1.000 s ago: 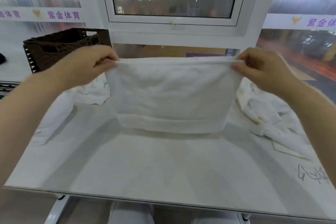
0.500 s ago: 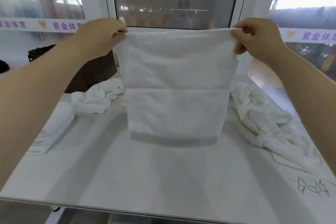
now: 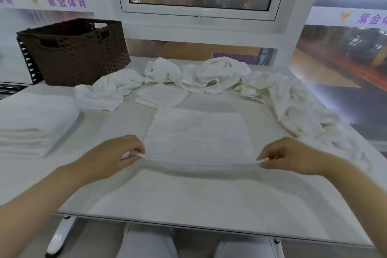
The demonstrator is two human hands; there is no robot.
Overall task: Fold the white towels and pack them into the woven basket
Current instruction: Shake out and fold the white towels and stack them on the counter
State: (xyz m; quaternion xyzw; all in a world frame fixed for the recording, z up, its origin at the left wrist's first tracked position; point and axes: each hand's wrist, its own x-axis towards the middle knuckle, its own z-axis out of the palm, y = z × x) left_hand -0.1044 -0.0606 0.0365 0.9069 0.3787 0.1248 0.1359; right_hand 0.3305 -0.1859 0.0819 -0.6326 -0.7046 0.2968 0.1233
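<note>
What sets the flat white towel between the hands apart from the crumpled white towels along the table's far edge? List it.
The flat white towel lies smoothed into a neat rectangle; the crumpled white towels sit bunched in lumps. The flat towel's near corners are pinched by the left hand and right hand; nothing touches the crumpled ones. The flat towel is mid-table; the crumpled ones are farther back. Both are white cloth on the white table.

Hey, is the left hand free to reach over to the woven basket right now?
Probably not yet. The left hand is pinching a corner of the towel, as is the right hand. The basket stands at the table's far left, with nothing blocking the way once it lets go.
</note>
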